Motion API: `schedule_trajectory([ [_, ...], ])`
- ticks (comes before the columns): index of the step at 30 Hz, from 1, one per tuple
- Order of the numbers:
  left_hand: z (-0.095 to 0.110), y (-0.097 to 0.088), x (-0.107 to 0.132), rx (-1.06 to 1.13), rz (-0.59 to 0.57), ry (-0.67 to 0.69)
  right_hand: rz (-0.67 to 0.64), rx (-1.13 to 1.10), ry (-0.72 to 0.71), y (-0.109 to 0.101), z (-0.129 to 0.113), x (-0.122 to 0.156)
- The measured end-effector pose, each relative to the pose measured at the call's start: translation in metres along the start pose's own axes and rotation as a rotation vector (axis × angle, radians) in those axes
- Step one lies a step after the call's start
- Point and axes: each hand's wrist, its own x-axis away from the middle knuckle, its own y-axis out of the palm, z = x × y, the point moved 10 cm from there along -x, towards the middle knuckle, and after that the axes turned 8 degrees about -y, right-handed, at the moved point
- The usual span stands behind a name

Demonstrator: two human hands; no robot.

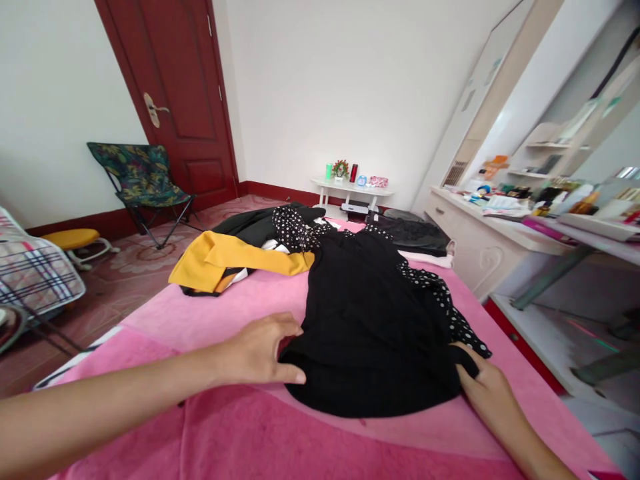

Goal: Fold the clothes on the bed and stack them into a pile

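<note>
A black top (pixel 370 320) with white-dotted black sleeves lies spread on the pink bedspread (pixel 240 300), its rounded hem toward me. At the hem's left corner is my left hand (pixel 260 350), thumb and fingers apart in a C shape, with the thumb touching the cloth edge. My right hand (pixel 483 383) pinches the hem at its right corner, fingers partly hidden by the fabric. One dotted sleeve (pixel 445 300) stretches out along the right side. Beyond the left side lies a yellow and black garment (pixel 215 260), partly under other dark clothes.
Dark folded clothes (pixel 413 233) lie at the bed's far right. A small white table (pixel 350 187) with several items stands by the wall. On the right is a cluttered dressing table (pixel 500 227); on the left, a folding chair (pixel 145 177) and a yellow stool (pixel 73 239).
</note>
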Motion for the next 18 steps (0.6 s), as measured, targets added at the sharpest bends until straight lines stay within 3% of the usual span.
schedule_trajectory([
  [4,0.002,0.009,0.002,0.183,-0.088,-0.059,-0.008,0.008,0.001,0.0,-0.001,0.0],
  [8,0.015,0.038,0.001,0.357,-0.34,-0.042,-0.003,0.007,0.017,0.001,0.004,-0.001],
  [10,0.017,0.04,-0.002,0.368,-0.4,-0.018,-0.017,-0.008,0.022,0.002,0.005,-0.002],
  [12,0.014,0.019,-0.014,0.287,-0.325,0.02,-0.058,-0.046,0.015,0.001,0.0,-0.006],
  [14,0.011,-0.02,-0.028,0.156,-0.178,0.078,-0.075,-0.075,-0.001,-0.009,-0.014,-0.014],
  [18,0.009,-0.114,-0.041,-0.062,0.095,0.188,0.061,-0.024,-0.072,-0.071,-0.065,-0.03],
])
